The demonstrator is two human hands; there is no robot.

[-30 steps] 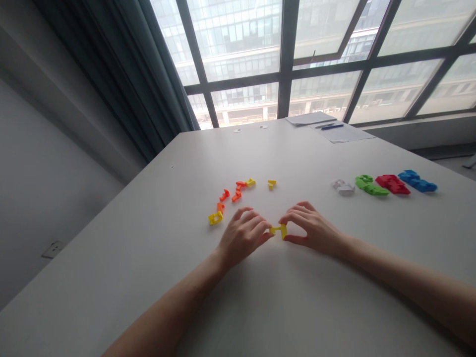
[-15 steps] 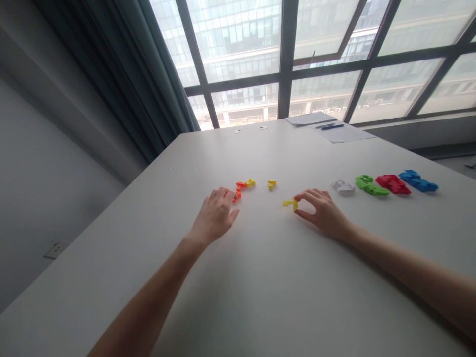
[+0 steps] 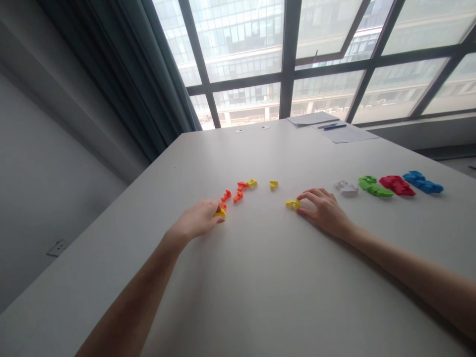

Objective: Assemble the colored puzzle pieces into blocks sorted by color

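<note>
Head view gives us a count first: four yellow pieces, about four orange pieces (image 3: 233, 193), and beyond our right hand (image 3: 324, 210) one white assembly (image 3: 345, 188), one green assembly (image 3: 373, 186), one red assembly (image 3: 398, 185) and one blue assembly (image 3: 423, 182), all on the white table (image 3: 260, 277).

Our left hand (image 3: 197, 220) lies low on the table with fingers curled narrowly, their tips closing on a yellow frame piece (image 3: 220, 212); an orange bit sits against it, and we cannot tell whether the piece is lifted. Our right hand rests palm down, fingers loosely bent, fingertips touching a yellow joined piece (image 3: 293, 204) that lies on the table just to its left.

Between the hands, farther from us, sit two small yellow pieces (image 3: 262, 184). Papers and a pen (image 3: 333, 127) lie well beyond the right hand.

Compared with half a second ago, our left hand has gone left and nearer to us onto the frame piece, uncovering the orange cluster. A second ago both hands pinched the yellow joined piece together, closer to us.
</note>
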